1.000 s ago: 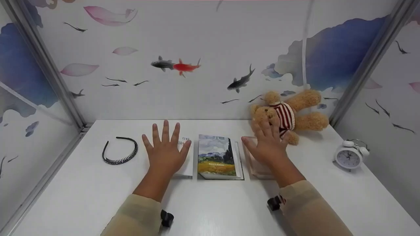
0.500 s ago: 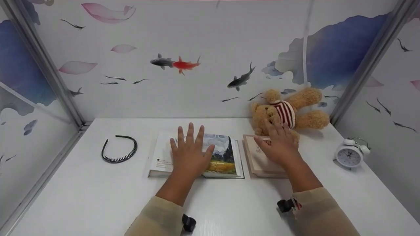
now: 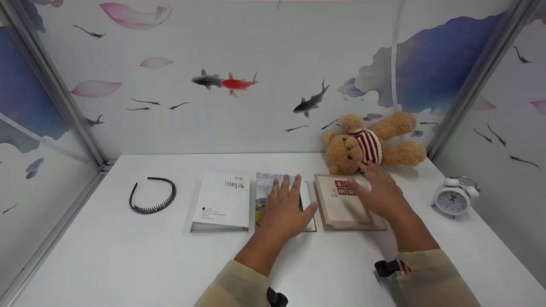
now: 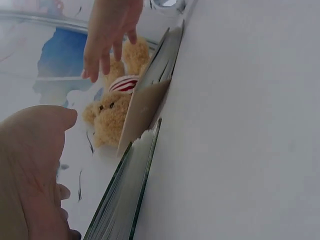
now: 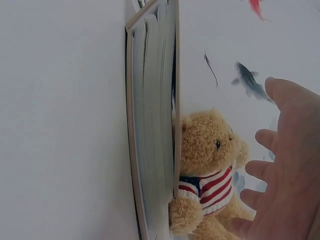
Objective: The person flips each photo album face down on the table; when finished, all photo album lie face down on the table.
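Currently laid out on the white table (image 3: 106, 256): three books in a row, spines toward the person. Middle book (image 3: 262, 200), landscape-painting cover in blue, green and yellow, mostly covered by the left hand (image 3: 286, 209), which lies flat on it with fingers straight and slightly spread. Right of it, just beside, a tan book (image 3: 337, 204) with a cream panel and red characters near its top; the right hand (image 3: 379, 194) sits over its far right part, fingers extended and relaxed, gripping nothing; whether the palm actually touches the cover cannot be told. Left of the middle book, a white book (image 3: 222, 200) bearing dark characters near its upper right corner and several lines of small print lower down, too small to read.

Behind the tan book, a brown teddy bear (image 3: 371, 143) in a red-and-white striped top, lying on its side against the back wall. Far right, a white twin-bell alarm clock (image 3: 453, 198). Far left, a black toothed headband (image 3: 151, 196).

Wrist views show only page edges of the books, side-on; the covers are hidden there. The painted cover's lettering is under the left hand
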Tool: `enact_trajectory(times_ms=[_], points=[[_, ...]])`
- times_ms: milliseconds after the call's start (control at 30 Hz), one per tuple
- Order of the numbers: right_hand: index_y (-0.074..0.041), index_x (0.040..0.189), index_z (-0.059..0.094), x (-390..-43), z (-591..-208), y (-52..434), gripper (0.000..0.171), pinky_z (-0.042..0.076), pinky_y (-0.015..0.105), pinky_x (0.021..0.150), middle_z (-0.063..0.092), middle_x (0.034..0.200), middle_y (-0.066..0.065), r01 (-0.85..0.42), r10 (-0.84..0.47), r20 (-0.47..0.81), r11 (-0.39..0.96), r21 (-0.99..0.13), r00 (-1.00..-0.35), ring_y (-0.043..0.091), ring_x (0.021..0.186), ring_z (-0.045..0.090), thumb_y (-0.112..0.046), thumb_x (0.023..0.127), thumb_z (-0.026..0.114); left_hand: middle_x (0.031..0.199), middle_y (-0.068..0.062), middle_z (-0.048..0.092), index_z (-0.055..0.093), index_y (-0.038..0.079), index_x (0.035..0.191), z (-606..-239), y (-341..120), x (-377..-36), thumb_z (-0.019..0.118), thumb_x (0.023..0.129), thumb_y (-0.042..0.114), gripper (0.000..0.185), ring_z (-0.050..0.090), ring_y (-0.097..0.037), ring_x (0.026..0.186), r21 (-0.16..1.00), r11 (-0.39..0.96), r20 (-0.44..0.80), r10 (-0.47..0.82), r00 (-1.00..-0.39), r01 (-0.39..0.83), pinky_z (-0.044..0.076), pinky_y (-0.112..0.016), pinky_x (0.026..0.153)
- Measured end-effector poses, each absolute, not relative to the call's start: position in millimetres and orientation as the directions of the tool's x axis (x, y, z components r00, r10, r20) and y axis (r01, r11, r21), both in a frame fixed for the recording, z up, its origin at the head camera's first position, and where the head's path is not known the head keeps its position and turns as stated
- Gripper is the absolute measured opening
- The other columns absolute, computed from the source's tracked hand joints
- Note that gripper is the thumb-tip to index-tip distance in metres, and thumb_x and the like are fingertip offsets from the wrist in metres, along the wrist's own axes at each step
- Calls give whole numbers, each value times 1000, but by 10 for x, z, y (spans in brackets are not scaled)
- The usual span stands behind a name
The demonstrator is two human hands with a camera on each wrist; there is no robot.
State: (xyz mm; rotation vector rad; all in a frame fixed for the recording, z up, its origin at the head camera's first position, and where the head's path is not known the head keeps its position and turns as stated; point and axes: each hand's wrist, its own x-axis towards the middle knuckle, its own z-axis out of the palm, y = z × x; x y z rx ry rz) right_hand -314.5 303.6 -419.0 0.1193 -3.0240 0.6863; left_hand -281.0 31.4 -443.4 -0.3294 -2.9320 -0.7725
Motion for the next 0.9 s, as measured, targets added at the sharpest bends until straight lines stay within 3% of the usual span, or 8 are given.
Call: enact_trajectory(times_ms=[267,433,567,700,800,900], points=[[-28,160,12,-3128,-4284,3217,94,15,76,111,4,167,14,-49,-82,-37,844,-533,-996,49,151,7,-82,86,34,167,-3,16,13,34,159,-4425,695,-2694,62,89,57,89,15,-29,154,726,657,28,267,-963,203,27,-56,119],[-31,159,13,-3119,-4313,3230,93,25,74,109,13,166,15,1,-123,-141,750,-662,-982,50,149,16,-79,86,44,165,-6,24,19,26,159,-4407,814,-2698,72,87,40,90,27,-29,150,896,442,-106,279,-954,29,26,-52,121],[-30,159,18,-3121,-4345,3223,90,30,68,112,15,167,12,66,-150,-223,674,-736,-963,46,149,21,-72,87,54,161,-9,32,16,22,159,-4428,839,-2712,74,86,27,93,34,-28,147,933,354,-159,260,-953,-59,27,-50,121],[-28,158,22,-3124,-4398,3231,88,25,65,117,14,167,11,118,-155,-275,632,-766,-949,42,151,17,-66,88,59,157,-7,39,16,20,159,-4494,858,-2730,70,87,10,91,45,-23,138,959,275,-144,280,-949,-65,36,-42,117],[-28,158,23,-3128,-4427,3246,87,20,65,119,15,166,14,149,-149,-304,624,-767,-941,42,152,13,-65,88,59,153,-4,45,23,19,157,-4554,891,-2753,65,86,0,86,51,-19,133,982,179,-108,306,-946,-55,42,-37,113],[-29,157,25,-3113,-4409,3235,85,18,67,118,13,166,17,165,-157,-335,636,-754,-929,44,152,9,-66,88,59,150,-3,50,32,17,154,-4592,923,-2777,62,88,-1,75,52,-19,133,993,93,-96,320,-942,-70,43,-36,112]])
